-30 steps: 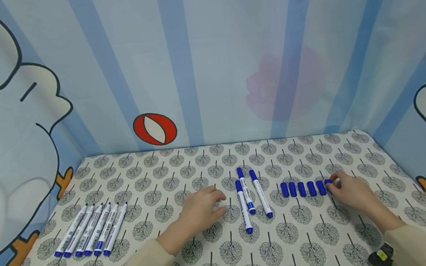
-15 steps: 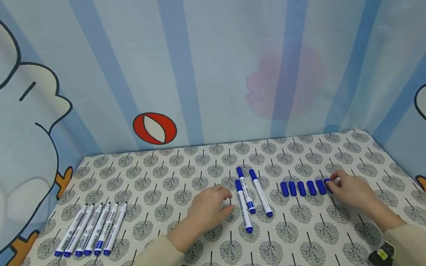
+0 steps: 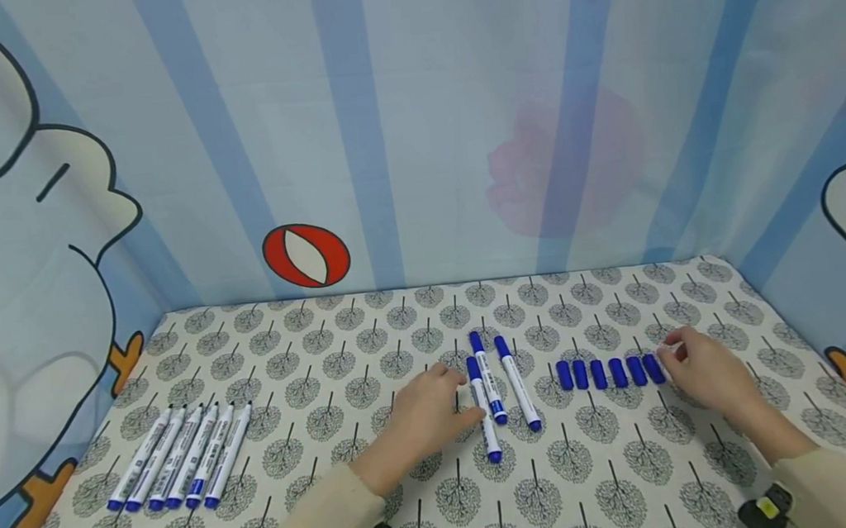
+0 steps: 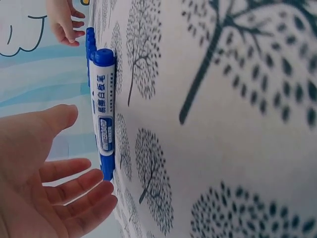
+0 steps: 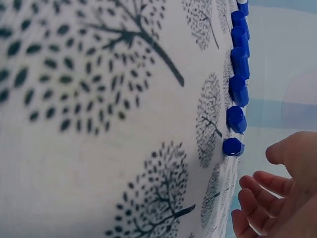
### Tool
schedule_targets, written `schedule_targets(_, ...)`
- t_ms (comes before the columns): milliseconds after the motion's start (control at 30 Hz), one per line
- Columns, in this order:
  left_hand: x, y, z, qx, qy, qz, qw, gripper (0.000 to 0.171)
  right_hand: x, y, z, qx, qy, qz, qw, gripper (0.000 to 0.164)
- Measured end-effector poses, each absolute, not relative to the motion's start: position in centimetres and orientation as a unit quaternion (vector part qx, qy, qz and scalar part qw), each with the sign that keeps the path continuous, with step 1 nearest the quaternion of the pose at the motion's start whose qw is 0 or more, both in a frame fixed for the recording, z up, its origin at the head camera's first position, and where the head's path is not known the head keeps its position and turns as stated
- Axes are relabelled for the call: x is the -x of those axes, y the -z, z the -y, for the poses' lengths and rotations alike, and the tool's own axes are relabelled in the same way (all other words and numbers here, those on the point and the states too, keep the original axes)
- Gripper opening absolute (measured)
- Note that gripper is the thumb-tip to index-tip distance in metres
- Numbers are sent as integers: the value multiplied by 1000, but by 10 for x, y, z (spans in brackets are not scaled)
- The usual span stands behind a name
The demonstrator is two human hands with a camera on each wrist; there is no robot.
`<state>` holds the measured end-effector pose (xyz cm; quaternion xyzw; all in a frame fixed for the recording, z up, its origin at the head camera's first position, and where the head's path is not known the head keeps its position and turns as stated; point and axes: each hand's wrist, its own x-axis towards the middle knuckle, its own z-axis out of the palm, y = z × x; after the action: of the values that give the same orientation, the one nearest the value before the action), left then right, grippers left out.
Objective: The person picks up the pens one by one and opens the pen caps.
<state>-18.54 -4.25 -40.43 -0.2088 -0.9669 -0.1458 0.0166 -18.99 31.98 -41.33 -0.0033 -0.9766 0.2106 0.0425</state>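
Observation:
My left hand [image 3: 427, 409] is beside the nearest of three capped whiteboard markers [image 3: 475, 374], its thumb reaching over that marker's barrel. From the left wrist view, its fingers are relaxed and apart around the marker [image 4: 105, 106], with nothing held. At the right end of a row of several blue marker caps [image 3: 617, 373], my right hand [image 3: 711, 374] hovers just off the last cap [image 3: 653, 368]. The right wrist view shows a gap between the loosely bent fingers [image 5: 251, 186] and that end cap [image 5: 233, 147]. The other two capped markers [image 3: 491, 387] [image 3: 518, 383] lie just beyond.
Several uncapped markers [image 3: 180, 457] lie side by side at the left, black tips pointing away. A tree-patterned cloth [image 3: 302, 439] covers the table. A striped blue backdrop [image 3: 420, 131] with cartoon figures rises behind and at both sides.
My left hand has moved right to the nearest capped marker. The right hand has let go of the last cap and drawn slightly away; the cap stays in the row.

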Motion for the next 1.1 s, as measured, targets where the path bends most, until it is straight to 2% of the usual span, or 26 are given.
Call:
schedule_targets(433, 181, 411, 25, 170, 131, 977, -10, 82, 187, 403, -306, -17, -223, 971, 81, 37)
schedule_targets(533, 180, 413, 23, 170, 125, 978, -8, 81, 188, 401, -301, -23, -222, 971, 87, 36)
schedule_targets(867, 180, 409, 19, 171, 143, 975, -18, 58, 191, 400, -291, -44, -214, 970, 103, 32)
schedule_targets(1100, 180, 407, 16, 153, 128, 979, -30, 59, 189, 397, -283, -59, -227, 966, 109, 30)
